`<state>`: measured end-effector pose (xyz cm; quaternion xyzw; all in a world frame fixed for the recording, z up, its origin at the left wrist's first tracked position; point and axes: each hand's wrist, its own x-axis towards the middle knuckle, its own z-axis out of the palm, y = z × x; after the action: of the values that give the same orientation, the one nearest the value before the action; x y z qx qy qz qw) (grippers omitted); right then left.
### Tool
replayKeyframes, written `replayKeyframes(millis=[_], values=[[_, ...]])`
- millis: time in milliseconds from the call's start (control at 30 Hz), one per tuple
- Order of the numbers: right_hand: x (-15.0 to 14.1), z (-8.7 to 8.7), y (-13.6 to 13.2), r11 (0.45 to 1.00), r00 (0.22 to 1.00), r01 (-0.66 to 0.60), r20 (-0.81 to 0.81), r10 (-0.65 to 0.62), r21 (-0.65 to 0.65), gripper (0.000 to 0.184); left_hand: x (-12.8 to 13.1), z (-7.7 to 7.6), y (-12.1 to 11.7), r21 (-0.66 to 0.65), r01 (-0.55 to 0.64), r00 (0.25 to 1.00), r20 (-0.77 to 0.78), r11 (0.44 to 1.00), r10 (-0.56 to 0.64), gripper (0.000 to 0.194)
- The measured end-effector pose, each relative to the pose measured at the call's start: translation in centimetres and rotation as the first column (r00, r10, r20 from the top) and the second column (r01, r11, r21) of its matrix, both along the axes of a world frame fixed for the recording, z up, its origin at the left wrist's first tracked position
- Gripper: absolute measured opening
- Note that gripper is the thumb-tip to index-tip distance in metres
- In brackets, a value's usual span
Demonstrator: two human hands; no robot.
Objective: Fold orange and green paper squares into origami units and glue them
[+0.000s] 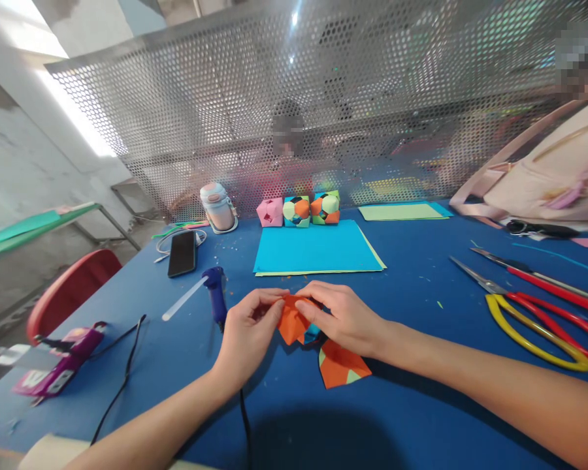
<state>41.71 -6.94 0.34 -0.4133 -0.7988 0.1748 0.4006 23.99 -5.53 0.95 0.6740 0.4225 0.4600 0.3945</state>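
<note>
Between my two hands is a folded orange paper piece (292,321) with a bit of blue paper showing at its right side. My left hand (249,326) pinches its left edge between thumb and fingers. From the other side, my right hand (345,316) grips the top right, thumb pressed on the front. Just below my right hand lies an orange folded paper unit (342,364) with pale green corners. Left of my left hand is a blue glue gun (216,297) with a clear glue stick (185,298) poking out.
Blue and green paper sheets (318,247) lie ahead, with several folded paper balls (296,211) behind them. Yellow-handled scissors (534,333) and red-handled tools sit right. A phone (182,254), bottle (218,207) and purple power strip (61,362) are left. A perforated metal screen (225,111) stands behind.
</note>
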Motion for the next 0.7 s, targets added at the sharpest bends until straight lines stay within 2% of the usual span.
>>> replayKeyframes(millis=[67, 133, 333, 500, 700], values=[[0.0, 0.3, 0.1, 0.995, 0.999, 0.033, -0.001, -0.033, -0.090, 0.024, -0.1, 0.0, 0.3, -0.025, -0.058, 0.997, 0.048, 0.998, 0.059, 0.014], [0.0, 0.2, 0.2, 0.992, 0.998, 0.063, -0.017, -0.066, -0.113, 0.025, 0.0, -0.1, 0.5, -0.071, -0.084, 0.993, 0.079, 0.994, 0.089, 0.016], [0.0, -0.5, 0.7, 0.995, 0.995, 0.090, -0.036, -0.092, -0.047, 0.023, 0.3, -0.4, 0.5, -0.188, 0.015, 0.998, 0.063, 0.982, -0.003, 0.014], [0.0, -0.5, 0.5, 0.997, 0.998, 0.056, 0.001, -0.056, -0.048, 0.019, 0.1, -1.0, 0.9, -0.155, 0.017, 0.992, -0.120, 0.988, -0.036, 0.017], [0.1, -0.8, 0.6, 0.999, 0.999, 0.038, -0.007, -0.038, -0.010, 0.025, 0.2, -1.1, 0.7, -0.103, -0.009, 0.988, -0.155, 0.995, -0.008, 0.018]])
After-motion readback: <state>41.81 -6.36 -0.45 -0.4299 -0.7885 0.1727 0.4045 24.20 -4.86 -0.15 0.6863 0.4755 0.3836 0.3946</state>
